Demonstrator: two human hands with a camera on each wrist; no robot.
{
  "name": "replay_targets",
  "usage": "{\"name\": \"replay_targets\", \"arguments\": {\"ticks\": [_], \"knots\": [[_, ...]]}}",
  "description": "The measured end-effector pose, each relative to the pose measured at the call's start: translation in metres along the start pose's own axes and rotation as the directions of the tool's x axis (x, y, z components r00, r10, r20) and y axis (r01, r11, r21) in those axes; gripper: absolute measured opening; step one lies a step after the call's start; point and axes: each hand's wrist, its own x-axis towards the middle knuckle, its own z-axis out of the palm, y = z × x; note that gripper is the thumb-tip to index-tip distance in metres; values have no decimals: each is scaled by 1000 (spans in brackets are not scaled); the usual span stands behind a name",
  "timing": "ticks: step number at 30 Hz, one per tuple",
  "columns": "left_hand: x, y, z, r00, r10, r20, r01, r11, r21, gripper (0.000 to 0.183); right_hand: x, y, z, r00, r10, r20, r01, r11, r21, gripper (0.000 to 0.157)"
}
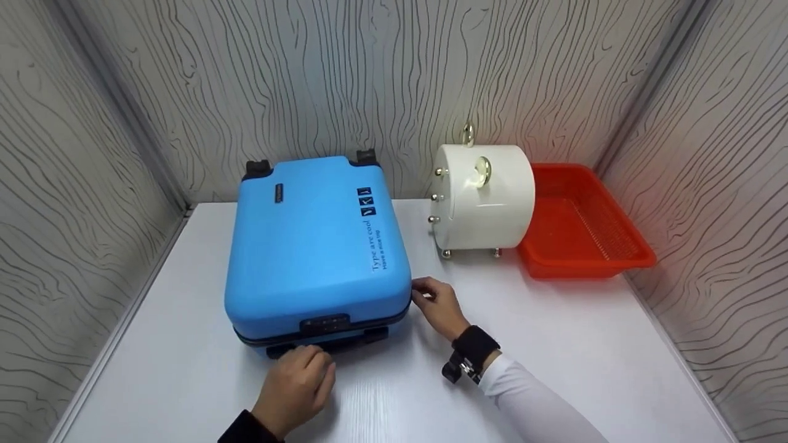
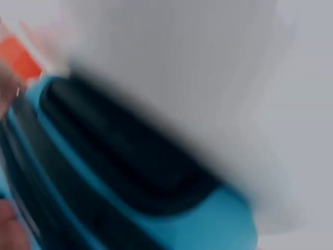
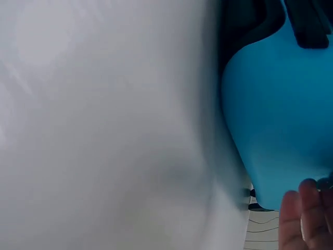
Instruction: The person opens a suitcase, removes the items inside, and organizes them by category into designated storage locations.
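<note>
A light-blue hard-shell suitcase (image 1: 314,227) lies flat, its wheels toward the back wall and its black handle (image 1: 354,342) toward me. A black combination lock (image 1: 324,324) sits on its near side, above the handle. My right hand (image 1: 438,306) is at the near right corner, thumb and index finger pinching at the black zipper seam (image 1: 394,317); the zipper pull itself is hidden by the fingers. In the right wrist view, other fingertips (image 3: 308,200) extend beside the blue shell. My left hand (image 1: 295,386) hovers loosely bent right by the handle, holding nothing visible.
A white drum-shaped box (image 1: 492,209) with metal handles and small metal feet stands right of the suitcase. Beyond it, a red plastic basket (image 1: 588,269) sits against the right side. Wood-grain panels (image 1: 295,74) enclose the white table (image 1: 554,357) at the back and sides.
</note>
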Motion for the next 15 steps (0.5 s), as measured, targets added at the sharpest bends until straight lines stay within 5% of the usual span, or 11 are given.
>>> {"name": "replay_targets", "arguments": {"ticks": [3, 7, 12, 15], "knots": [[-2, 6, 7, 983, -62, 172, 47, 995, 89, 15, 1, 1, -3, 996, 48, 72, -52, 998, 48, 18], [1, 9, 14, 969, -86, 231, 41, 980, 194, 29, 2, -1, -6, 989, 73, 129, -81, 995, 61, 20], [2, 9, 18, 954, -125, 274, 55, 967, 248, 26, -1, -4, -11, 993, -11, 120, 23, 994, -102, 19], [2, 8, 18, 944, -148, 295, 75, 967, 244, 25, -6, -7, -15, 987, -107, 119, 134, 961, -242, 17]]}}
